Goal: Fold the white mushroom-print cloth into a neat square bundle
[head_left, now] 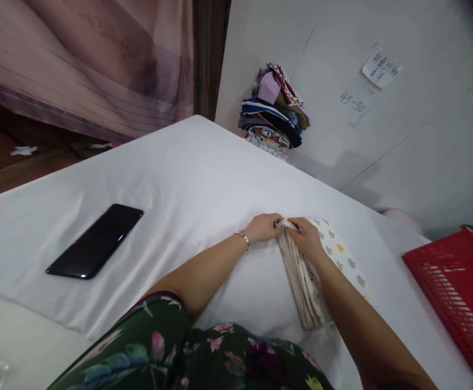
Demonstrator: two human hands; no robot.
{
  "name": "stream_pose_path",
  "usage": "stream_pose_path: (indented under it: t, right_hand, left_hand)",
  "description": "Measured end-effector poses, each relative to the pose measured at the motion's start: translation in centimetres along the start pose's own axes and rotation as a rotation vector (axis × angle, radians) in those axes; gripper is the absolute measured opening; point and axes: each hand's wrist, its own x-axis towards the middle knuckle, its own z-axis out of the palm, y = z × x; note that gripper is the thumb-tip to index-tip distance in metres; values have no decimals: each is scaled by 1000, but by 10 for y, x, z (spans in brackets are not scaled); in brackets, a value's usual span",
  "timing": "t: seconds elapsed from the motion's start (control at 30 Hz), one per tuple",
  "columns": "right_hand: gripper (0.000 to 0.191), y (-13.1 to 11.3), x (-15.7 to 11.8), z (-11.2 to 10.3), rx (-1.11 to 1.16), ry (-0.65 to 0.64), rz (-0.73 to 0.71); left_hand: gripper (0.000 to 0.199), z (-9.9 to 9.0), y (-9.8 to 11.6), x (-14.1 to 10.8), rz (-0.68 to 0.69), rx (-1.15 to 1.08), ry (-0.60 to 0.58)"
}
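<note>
A cream-coloured cloth (297, 281), folded lengthwise into a narrow many-layered strip, lies on the white-covered table (204, 179). At its far end my left hand (263, 226) pinches the left edge, fingers closed. Close beside it, my right hand (308, 238) grips the same end from the right, its fingers also closed on the fabric. White fabric with grey shapes and a yellow one (340, 247) spreads out to the right of the strip, partly hidden by my right forearm. Whether it is joined to the folded cloth I cannot tell.
A large black phone or tablet (96, 241) lies on the left of the table. Folded clothes (275, 114) are stacked beyond the far edge, against the wall with paper notes (380, 69). On the right stands a red plastic basket (451, 271). A pink curtain (98, 59) hangs at upper left.
</note>
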Motion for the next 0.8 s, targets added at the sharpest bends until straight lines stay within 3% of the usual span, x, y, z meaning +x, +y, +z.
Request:
stream_pose_path:
  t: [0.17, 0.63, 0.8]
  right_hand:
    - [24, 1, 0, 1, -2, -7, -8]
    - [22, -6, -3, 1, -6, -42, -46]
    - [26, -5, -7, -11, 61, -8, 6]
  left_hand:
    - [35, 4, 7, -1, -27, 67, 15]
    - [25, 23, 13, 2, -90, 264, 119]
    - [20, 22, 12, 2, -130, 233, 124]
